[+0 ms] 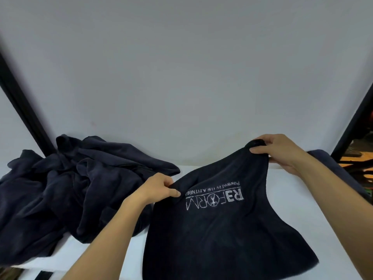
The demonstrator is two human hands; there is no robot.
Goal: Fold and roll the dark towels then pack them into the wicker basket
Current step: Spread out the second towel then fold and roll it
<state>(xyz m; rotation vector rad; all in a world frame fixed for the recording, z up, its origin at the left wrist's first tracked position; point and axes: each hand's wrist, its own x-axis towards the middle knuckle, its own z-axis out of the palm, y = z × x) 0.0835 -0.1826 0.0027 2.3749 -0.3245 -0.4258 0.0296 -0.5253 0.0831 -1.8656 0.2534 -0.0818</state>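
Hands pinch the far edge of one towel (212,235), left hand (159,188) low and near, right hand (282,152) raised farther off, so the edge slants and the cloth trails toward the person over the counter (288,201). The pile (70,188) lies beside the left hand; no basket shows.

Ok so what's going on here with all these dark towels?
A person is holding one dark towel by its far edge, the left hand and the right hand each pinching it in their fingers. The towel hangs spread over the white table with its printed logo showing, not yet folded or rolled. A heap of unfolded towels lies on the table to the left. No wicker basket is in view.
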